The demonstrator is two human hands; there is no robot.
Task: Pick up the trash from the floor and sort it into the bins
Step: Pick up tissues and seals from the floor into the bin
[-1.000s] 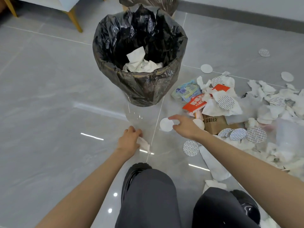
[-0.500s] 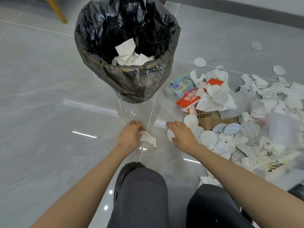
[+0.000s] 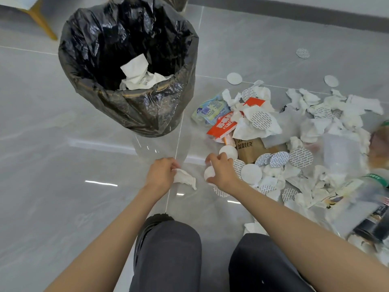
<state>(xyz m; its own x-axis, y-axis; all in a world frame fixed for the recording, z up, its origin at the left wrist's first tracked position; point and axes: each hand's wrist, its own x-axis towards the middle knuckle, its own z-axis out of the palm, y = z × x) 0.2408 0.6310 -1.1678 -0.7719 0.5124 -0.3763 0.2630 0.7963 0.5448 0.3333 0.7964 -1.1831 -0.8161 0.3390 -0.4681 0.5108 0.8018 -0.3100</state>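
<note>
A bin lined with a black bag (image 3: 147,110) stands on the grey floor ahead of me, with crumpled white tissues (image 3: 139,77) inside. My left hand (image 3: 161,174) grips a crumpled white tissue (image 3: 185,179) just above the floor, below the bin. My right hand (image 3: 221,171) holds a white round disc (image 3: 209,173) and its fingers reach onto a second white disc (image 3: 229,151) at the edge of the trash pile.
A pile of tissues, printed round discs (image 3: 301,158), a red wrapper (image 3: 223,125), a blue packet (image 3: 211,110) and a brown carton (image 3: 250,148) spreads over the floor on the right. A dark bottle (image 3: 372,224) lies at far right. My knees (image 3: 168,249) are below.
My right hand has picked up the white disc from the floor and shifted right onto another disc. My left hand has lifted the tissue slightly. The view has moved closer to the bin.
</note>
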